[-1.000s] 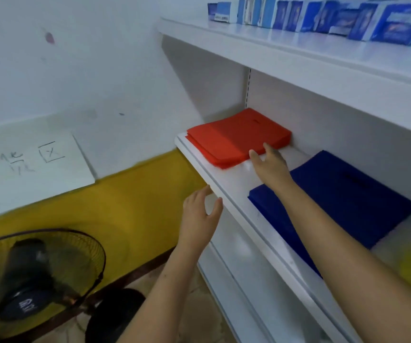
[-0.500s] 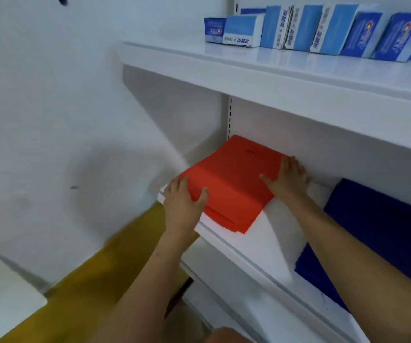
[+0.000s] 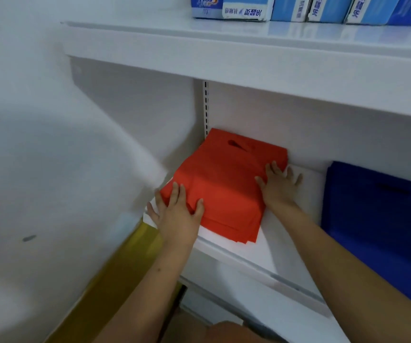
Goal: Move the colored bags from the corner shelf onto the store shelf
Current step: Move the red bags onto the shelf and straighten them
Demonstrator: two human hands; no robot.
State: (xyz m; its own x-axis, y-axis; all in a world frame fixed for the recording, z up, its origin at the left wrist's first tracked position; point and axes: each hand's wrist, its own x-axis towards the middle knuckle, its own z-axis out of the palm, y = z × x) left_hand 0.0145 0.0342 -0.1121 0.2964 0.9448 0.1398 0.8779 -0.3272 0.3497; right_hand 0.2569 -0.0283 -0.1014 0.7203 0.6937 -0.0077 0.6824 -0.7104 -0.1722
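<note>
Red is where both your hands are: the stack of red bags (image 3: 224, 184) lies flat on the white store shelf (image 3: 273, 246), pushed toward its far left corner, its far edge close to the back panel and its left edge by the side wall (image 3: 130, 115). You can see the cut-out handle slot on the top bag near the far edge. The near corner of the stack fans out a bit, layers peeking past each other, and it stops just short of the shelf's front lip.

Your left hand (image 3: 177, 216) is on the near left corner, thumb curled over the top and fingers spread along the left edge, so it looks like a pinch on that corner. Your right hand (image 3: 280, 185) lies flat with fingers splayed, pressing against the stack's right edge, palm on the bare shelf.

Room-wise: there's a strip of bare white shelf to the right of the stack, between it and the blue bags (image 3: 382, 219), which lie well apart from the red ones. Overhead the upper shelf (image 3: 249, 53) hangs low over the stack, with blue-and-white toothpaste boxes (image 3: 246, 8) lined up on it. Left is tight, basically wall. Below left there's a yellow band (image 3: 125, 268) along the wall.
</note>
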